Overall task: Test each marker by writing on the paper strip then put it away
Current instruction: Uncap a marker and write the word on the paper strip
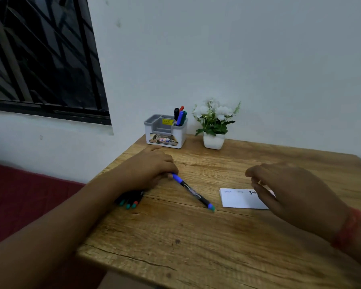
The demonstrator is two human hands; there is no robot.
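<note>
A blue-capped marker (pixel 193 191) lies slanted on the wooden table (pixel 196 236); my left hand (pixel 148 170) grips its far end with closed fingers. Several more markers (pixel 130 200) lie bunched under my left wrist near the table's left edge. The white paper strip (pixel 241 200) with a few written words lies to the right of the marker. My right hand (pixel 290 188) hovers over the strip's right end, fingers loosely apart, holding nothing. A grey-white desk organiser (pixel 165 132) at the back holds several upright markers (pixel 180 116) in its right compartment.
A small white pot with white flowers (pixel 214 126) stands right of the organiser against the wall. The table's left edge drops to a dark red surface (pixel 29 195). A barred window (pixel 40 55) is at upper left.
</note>
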